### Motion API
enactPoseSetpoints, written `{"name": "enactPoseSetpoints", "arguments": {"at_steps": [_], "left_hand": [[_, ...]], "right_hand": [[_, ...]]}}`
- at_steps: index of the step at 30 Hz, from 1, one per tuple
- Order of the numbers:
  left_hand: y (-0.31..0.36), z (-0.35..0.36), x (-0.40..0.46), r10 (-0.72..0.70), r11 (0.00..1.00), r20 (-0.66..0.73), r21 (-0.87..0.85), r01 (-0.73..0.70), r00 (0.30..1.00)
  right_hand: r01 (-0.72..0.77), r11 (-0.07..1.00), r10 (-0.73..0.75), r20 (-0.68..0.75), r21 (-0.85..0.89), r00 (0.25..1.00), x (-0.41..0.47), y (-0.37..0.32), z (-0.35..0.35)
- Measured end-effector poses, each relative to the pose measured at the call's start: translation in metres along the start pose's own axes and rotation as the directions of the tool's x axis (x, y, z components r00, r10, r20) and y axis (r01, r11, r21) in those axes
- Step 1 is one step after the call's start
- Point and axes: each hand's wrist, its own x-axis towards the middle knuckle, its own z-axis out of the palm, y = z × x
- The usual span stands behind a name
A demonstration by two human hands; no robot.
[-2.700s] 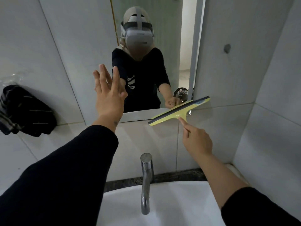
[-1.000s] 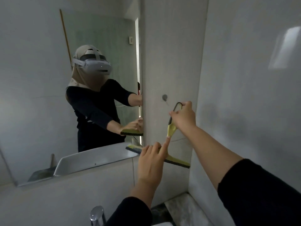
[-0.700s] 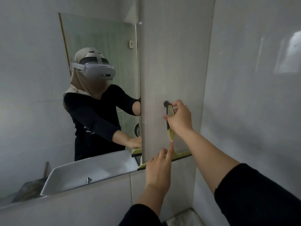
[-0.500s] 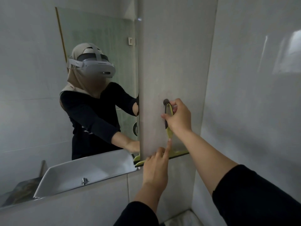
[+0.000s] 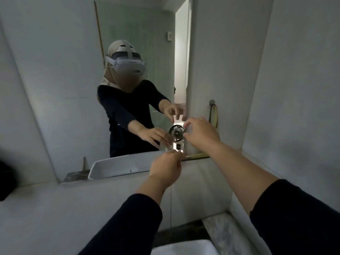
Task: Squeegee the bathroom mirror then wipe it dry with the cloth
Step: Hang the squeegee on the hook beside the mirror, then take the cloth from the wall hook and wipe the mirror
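Note:
The yellow squeegee hangs by its handle loop from a hook on the tiled wall just right of the mirror. Its blade lies level at the bottom, mostly hidden behind my arms. My right hand is in front of the handle with fingers spread, holding nothing. My left hand is lower, fingers curled, its fingertips close to the blade's left end; I cannot tell if they touch it. The dark cloth shows blurred at the far left edge.
A white sink lies below at the bottom edge, with a marble ledge to its right. A tiled side wall closes in on the right. The mirror reflects a person wearing a headset and a small fan.
My right hand has let go of the squeegee handle, which now hangs from the wall hook. My left hand has curled and dropped slightly. The view has swung left and down.

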Motion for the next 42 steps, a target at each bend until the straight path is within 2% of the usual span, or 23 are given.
{"name": "enactPoseSetpoints", "arguments": {"at_steps": [3, 8, 11, 14, 17, 20, 25, 28, 34, 38, 42], "left_hand": [[-0.04, -0.04, -0.036, -0.113, 0.993, -0.007, 0.027, 0.114, 0.994], [-0.11, -0.111, -0.1, -0.311, 0.941, -0.126, 0.096, 0.323, 0.942], [-0.146, -0.149, -0.141, -0.432, 0.885, -0.199, 0.091, 0.456, 0.88], [-0.174, -0.179, -0.177, -0.496, 0.838, -0.308, 0.074, 0.54, 0.812], [-0.2, -0.2, -0.205, -0.549, 0.789, -0.428, 0.017, 0.614, 0.718], [-0.224, -0.215, -0.22, -0.587, 0.745, -0.525, -0.052, 0.666, 0.616], [-0.26, -0.226, -0.217, -0.634, 0.709, -0.581, -0.173, 0.684, 0.51], [-0.278, -0.227, -0.206, -0.651, 0.717, -0.568, -0.242, 0.654, 0.503], [-0.306, -0.217, -0.189, -0.726, 0.676, -0.476, -0.362, 0.642, 0.496], [-0.309, -0.216, -0.185, -0.741, 0.657, -0.51, -0.418, 0.627, 0.436], [-0.284, -0.226, -0.187, -0.754, 0.657, -0.508, -0.56, 0.504, 0.417]], "right_hand": [[0.046, 0.997, -0.054, 0.145, 0.06, 0.988, -0.019, -0.044, 0.012], [0.168, 0.969, -0.212, 0.264, 0.182, 0.941, -0.037, -0.128, 0.042], [0.229, 0.939, -0.304, 0.309, 0.255, 0.901, -0.046, -0.182, 0.063], [0.286, 0.901, -0.39, 0.321, 0.326, 0.863, -0.055, -0.234, 0.083], [0.345, 0.848, -0.487, 0.336, 0.402, 0.806, -0.062, -0.28, 0.105], [0.403, 0.79, -0.562, 0.286, 0.462, 0.776, -0.063, -0.318, 0.124], [0.471, 0.714, -0.611, 0.132, 0.518, 0.781, -0.053, -0.368, 0.151], [0.488, 0.705, -0.591, 0.046, 0.515, 0.805, -0.043, -0.392, 0.171], [0.473, 0.747, -0.543, 0.017, 0.468, 0.84, -0.039, -0.408, 0.207], [0.334, 0.686, -0.461, 0.031, 0.646, 0.887, -0.037, -0.411, 0.216], [0.218, 0.58, -0.451, 0.087, 0.785, 0.888, -0.033, -0.409, 0.198]]}}
